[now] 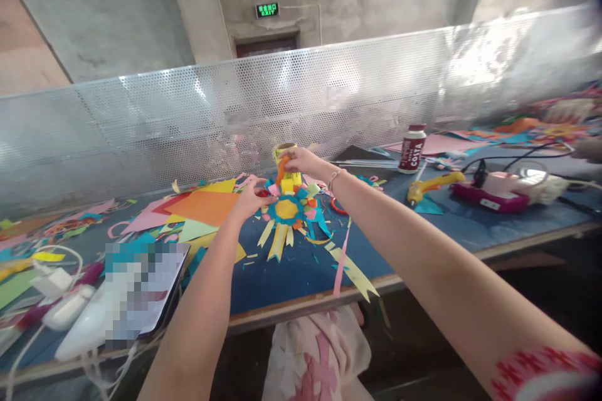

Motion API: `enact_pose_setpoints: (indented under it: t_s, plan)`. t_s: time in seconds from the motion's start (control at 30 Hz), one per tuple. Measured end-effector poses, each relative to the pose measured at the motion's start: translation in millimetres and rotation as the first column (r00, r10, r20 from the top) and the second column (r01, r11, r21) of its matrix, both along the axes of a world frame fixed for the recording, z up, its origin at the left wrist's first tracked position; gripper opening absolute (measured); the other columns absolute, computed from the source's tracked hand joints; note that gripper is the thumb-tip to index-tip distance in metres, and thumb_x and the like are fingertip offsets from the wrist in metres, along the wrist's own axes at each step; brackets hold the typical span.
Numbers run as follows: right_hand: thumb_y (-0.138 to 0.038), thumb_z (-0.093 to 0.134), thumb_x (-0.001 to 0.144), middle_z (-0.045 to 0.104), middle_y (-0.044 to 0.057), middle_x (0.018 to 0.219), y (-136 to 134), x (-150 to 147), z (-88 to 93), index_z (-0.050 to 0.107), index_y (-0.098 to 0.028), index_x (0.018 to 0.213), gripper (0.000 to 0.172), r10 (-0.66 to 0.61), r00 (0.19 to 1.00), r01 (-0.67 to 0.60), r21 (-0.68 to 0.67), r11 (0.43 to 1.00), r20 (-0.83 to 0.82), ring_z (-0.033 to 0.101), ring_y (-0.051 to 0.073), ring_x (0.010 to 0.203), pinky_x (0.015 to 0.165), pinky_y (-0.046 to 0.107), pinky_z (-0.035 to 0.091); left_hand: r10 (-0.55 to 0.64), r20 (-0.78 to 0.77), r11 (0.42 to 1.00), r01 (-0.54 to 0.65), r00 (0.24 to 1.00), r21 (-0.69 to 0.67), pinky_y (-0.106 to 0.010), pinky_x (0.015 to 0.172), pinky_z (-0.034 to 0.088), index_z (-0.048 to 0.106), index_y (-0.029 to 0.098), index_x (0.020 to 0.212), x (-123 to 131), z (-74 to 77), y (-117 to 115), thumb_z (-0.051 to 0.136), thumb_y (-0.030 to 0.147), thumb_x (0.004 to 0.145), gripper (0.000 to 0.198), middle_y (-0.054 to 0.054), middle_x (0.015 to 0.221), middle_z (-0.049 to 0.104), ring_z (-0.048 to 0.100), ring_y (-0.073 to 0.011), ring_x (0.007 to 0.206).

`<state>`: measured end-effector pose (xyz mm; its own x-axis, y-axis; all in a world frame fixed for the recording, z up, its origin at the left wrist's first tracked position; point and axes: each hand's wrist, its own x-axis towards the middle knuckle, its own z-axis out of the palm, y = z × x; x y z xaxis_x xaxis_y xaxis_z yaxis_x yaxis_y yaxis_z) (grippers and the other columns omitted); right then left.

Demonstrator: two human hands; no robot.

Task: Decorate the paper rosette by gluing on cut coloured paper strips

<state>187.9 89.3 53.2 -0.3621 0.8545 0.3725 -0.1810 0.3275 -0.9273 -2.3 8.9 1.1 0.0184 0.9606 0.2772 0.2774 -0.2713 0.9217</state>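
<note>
A paper flower point(286, 208) with a yellow centre, blue ring, multicoloured loops and yellow ribbon tails lies on the blue tabletop in front of me. My left hand point(251, 199) holds its left edge, thumb in front and fingers behind. Just above the flower, my right hand point(303, 161) is closed on an orange paper strip point(282, 169). A yellow cylinder point(294, 179) like a can or roll stands behind the flower, partly covered by my right hand. Yellow paper strips point(352, 272) and a pink strip point(342, 260) lie to the right, near the table's front edge.
Coloured paper sheets point(204, 205) and scraps spread over the left side, near a phone or tablet point(164, 288) and white chargers point(51, 282). To the right are a yellow glue gun point(435, 185), a drink bottle point(412, 150) and a purple power strip point(491, 197). A perforated metal screen point(376, 88) borders the back.
</note>
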Motion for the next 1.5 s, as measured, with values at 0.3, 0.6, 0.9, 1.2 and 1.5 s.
enact_pose_setpoints:
  t_s: [0.3, 0.6, 0.9, 1.2, 1.5]
  plan:
    - [-0.002, 0.059, 0.066, 0.066, 0.000, 0.076, -4.8, 35.2, -63.5, 0.056, -0.017, 0.082, 0.022, -0.419, 0.850, 0.313, -0.335, 0.889, -0.319, 0.064, 0.011, 0.065, 0.063, 0.024, 0.054, -0.049, 0.199, 0.996, 0.062, 0.979, -0.061, -0.022, 0.055, 0.047, 0.068, 0.017, 0.082, -9.6, 1.3, 0.5, 0.085, 0.029, 0.046, 0.042, 0.001, 0.065, 0.063, 0.058, -0.0117, 0.058]
    - [-0.005, 0.062, 0.072, 0.066, 0.000, 0.068, -27.7, 15.0, -83.7, 0.055, -0.018, 0.080, 0.016, -0.189, 0.919, 0.032, -0.411, 0.911, -0.347, 0.063, 0.012, 0.056, 0.051, 0.021, 0.051, 0.083, 0.351, 0.994, -0.052, 0.933, -0.096, -0.021, 0.052, 0.045, 0.067, 0.016, 0.072, -17.1, -14.3, 5.8, 0.082, 0.030, 0.046, 0.034, -0.003, 0.070, 0.066, 0.059, -0.0119, 0.058]
    - [-0.008, 0.056, 0.081, 0.067, 0.003, 0.069, -32.5, 10.2, -81.8, 0.060, -0.016, 0.080, 0.009, -0.139, 0.921, -0.029, -0.418, 0.908, -0.365, 0.064, 0.013, 0.055, 0.051, 0.023, 0.054, 0.168, 0.342, 0.986, -0.155, 0.924, -0.065, -0.020, 0.053, 0.044, 0.067, 0.016, 0.068, -12.7, -16.0, 8.9, 0.079, 0.026, 0.049, 0.024, -0.002, 0.067, 0.066, 0.059, -0.0105, 0.059]
    - [-0.018, 0.059, 0.085, 0.066, 0.002, 0.070, -34.3, 9.5, -78.7, 0.058, -0.017, 0.087, 0.002, -0.094, 0.935, -0.069, -0.436, 0.897, -0.341, 0.062, 0.012, 0.051, 0.051, 0.026, 0.055, 0.189, 0.319, 0.982, -0.178, 0.929, -0.065, -0.020, 0.057, 0.048, 0.068, 0.015, 0.065, -13.1, -15.5, 12.6, 0.081, 0.026, 0.048, 0.024, -0.001, 0.064, 0.064, 0.058, -0.0102, 0.059]
    - [-0.016, 0.049, 0.088, 0.066, 0.002, 0.071, -33.8, 11.3, -76.2, 0.057, -0.017, 0.088, 0.009, -0.095, 0.933, -0.097, -0.496, 0.863, -0.348, 0.060, 0.012, 0.051, 0.050, 0.025, 0.052, 0.214, 0.302, 0.977, -0.204, 0.929, -0.065, -0.023, 0.057, 0.049, 0.067, 0.017, 0.063, -10.2, -12.9, 9.5, 0.082, 0.026, 0.051, 0.021, -0.002, 0.064, 0.065, 0.060, -0.0133, 0.060]
